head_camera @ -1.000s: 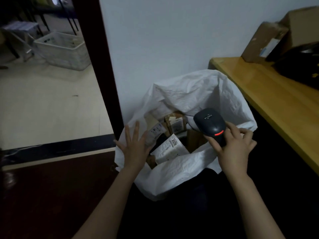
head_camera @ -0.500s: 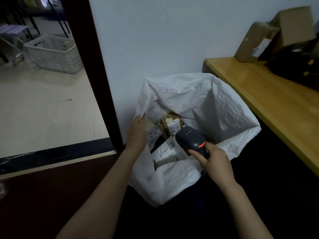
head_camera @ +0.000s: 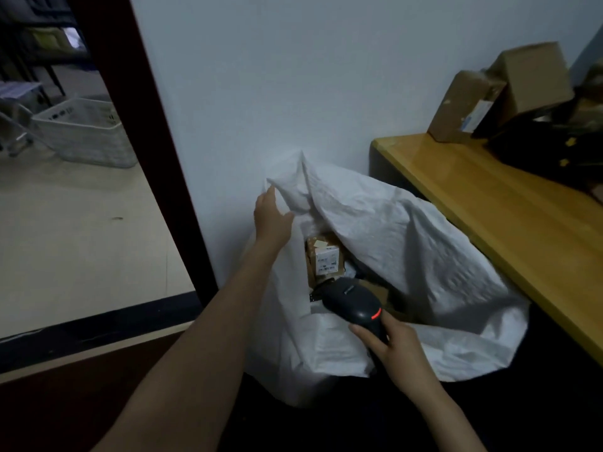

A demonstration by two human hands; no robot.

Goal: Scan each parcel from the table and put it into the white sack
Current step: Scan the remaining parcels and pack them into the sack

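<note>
The person's left hand (head_camera: 272,216) pinches the far-left edge of the white sack (head_camera: 408,243) and lifts it against the wall, so the mouth gapes open. The right hand (head_camera: 396,349) is clenched around the handle of a dark barcode scanner (head_camera: 354,303), its red light showing, its head pointing into the opening over the near rim.

Inside the sack a small cardboard parcel (head_camera: 324,261) stands with a white label facing up, and darker packets lie beside it, too dim to make out. More parcels wait on the wooden surface (head_camera: 509,210) to the right: a brown box (head_camera: 463,107) leaning at the far end, a second carton (head_camera: 535,76) behind it, and a black bag (head_camera: 541,145) nearer.

The step in hand looks like tidying the sack mouth between parcels. To do it well, the rim should be pulled up and outward until it stays open on its own — a slumped edge would catch the next box. The scanner is best kept clear of the opening, cord and head out of the folds. Then the free hand can reach right to the surface for the leaning box, label side turned towards the scanner.
</note>
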